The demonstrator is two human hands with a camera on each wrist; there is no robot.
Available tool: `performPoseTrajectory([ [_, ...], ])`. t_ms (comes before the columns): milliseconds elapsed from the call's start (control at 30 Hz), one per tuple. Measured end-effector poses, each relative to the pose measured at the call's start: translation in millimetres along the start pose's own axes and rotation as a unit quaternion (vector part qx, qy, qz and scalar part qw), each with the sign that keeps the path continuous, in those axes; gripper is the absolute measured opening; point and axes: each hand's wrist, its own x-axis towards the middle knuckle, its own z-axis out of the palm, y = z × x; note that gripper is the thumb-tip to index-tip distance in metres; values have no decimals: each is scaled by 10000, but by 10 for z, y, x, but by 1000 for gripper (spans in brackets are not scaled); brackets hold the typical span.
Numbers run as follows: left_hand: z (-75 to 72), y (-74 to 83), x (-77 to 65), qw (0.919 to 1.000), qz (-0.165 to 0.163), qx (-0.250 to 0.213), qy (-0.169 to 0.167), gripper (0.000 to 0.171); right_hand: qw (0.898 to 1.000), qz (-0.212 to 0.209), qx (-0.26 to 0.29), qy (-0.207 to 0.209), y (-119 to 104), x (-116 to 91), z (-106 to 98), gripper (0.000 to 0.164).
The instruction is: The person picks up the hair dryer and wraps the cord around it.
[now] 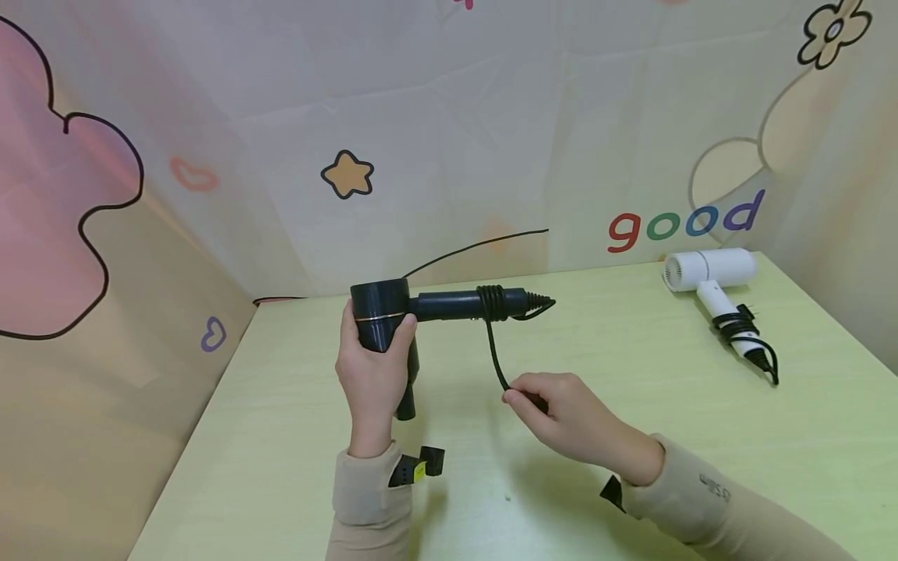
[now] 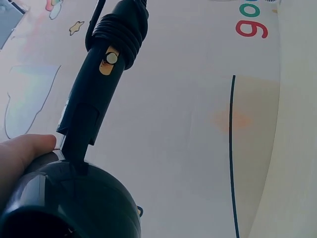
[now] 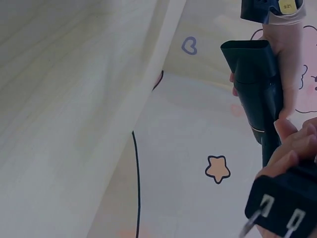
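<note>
My left hand [image 1: 375, 378] grips the barrel of a black hair dryer [image 1: 380, 315] above the table, its handle pointing right. A thin gold ring circles the barrel, and a flat nozzle [image 3: 247, 49] shows in the right wrist view. Several turns of black cord [image 1: 493, 303] are wound round the handle, near a slide switch [image 2: 110, 59]. From there the cord's loose end hangs down to my right hand [image 1: 571, 413], which pinches it between thumb and fingers. In the right wrist view the two-pronged plug [image 3: 282, 203] sits at this hand, large and close to the camera.
A white hair dryer [image 1: 715, 269] lies at the table's back right, its black cord [image 1: 738, 326] wrapped round its handle. Behind the pale green table [image 1: 281, 436] hangs a printed cloth [image 1: 449, 156] with a star, hearts and the word "good".
</note>
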Motion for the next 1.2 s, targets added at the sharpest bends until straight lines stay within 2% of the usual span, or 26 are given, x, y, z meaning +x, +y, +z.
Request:
performPoseTrajectory([
  [267, -31, 13, 15, 9995, -138, -268, -79, 61, 9988, 297, 350, -168, 96, 85, 3, 12],
  [500, -39, 34, 14, 9988, -250, -376, -173, 58, 9898, 1154, 583, -593, 215, 190, -18, 12],
  [733, -66, 59, 10, 9973, -509, -426, -320, 59, 9757, 1827, 830, -885, 341, 339, -42, 23],
  [900, -69, 84, 4, 9964, -617, -407, -422, 56, 9690, 2126, 944, -835, 478, 387, -50, 31],
  [1033, -68, 106, 0, 9961, -620, -395, -493, 55, 9616, 2397, 1075, -789, 550, 397, -72, 43],
  [1200, -77, 120, -4, 9956, -656, -367, -554, 55, 9604, 2433, 1065, -837, 603, 449, -116, 45],
])
